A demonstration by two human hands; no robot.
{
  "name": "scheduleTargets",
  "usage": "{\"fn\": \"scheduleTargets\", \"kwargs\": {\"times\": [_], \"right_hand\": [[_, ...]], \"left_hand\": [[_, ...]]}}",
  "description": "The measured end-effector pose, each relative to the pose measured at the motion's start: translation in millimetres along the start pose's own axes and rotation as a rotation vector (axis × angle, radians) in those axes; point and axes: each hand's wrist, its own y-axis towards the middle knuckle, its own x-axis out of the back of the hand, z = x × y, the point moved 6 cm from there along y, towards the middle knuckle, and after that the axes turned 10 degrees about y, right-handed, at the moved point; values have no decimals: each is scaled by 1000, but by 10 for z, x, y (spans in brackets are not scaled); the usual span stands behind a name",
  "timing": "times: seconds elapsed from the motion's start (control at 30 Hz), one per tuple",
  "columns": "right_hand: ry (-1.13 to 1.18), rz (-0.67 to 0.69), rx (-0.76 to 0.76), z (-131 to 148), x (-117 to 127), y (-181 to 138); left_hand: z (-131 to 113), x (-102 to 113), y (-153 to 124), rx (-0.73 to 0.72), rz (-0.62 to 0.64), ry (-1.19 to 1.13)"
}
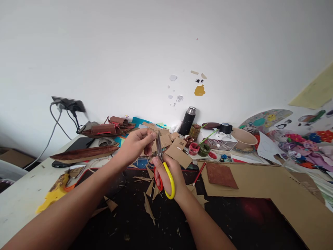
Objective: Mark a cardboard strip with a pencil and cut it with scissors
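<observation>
My right hand grips a pair of scissors with red and yellow handles, blades pointing up. My left hand pinches a small piece of cardboard right at the blade tips. Both hands hover above a dark mat strewn with thin cardboard offcuts. What lies between the blades is too small to make out.
A large L-shaped cardboard sheet with a brown square lies right. A red pencil, paint pots, a black flask, a bowl, cardboard models, a dark tablet and a wall socket with cables surround the mat.
</observation>
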Motion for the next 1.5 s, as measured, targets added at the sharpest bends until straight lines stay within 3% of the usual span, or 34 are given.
{"fn": "scheduleTargets", "kwargs": {"times": [0.3, 0.53, 0.93, 1.3, 1.5], "right_hand": [[98, 8, -6, -23, -20, -5], [93, 70, -17, -15, -52, -25], [71, 65, -23, -3, -45, -18], [60, 69, -31, -25, -46, -24], [38, 69, -20, 3, -43, -27]], "left_hand": [[21, 177, 65, -33, -143, -38], [13, 139, 57, -27, -125, -16], [-3, 140, 46, -22, -93, 21], [-17, 149, 33, -15, 12, 178], [-20, 114, 24, -7, 160, 223]]}}
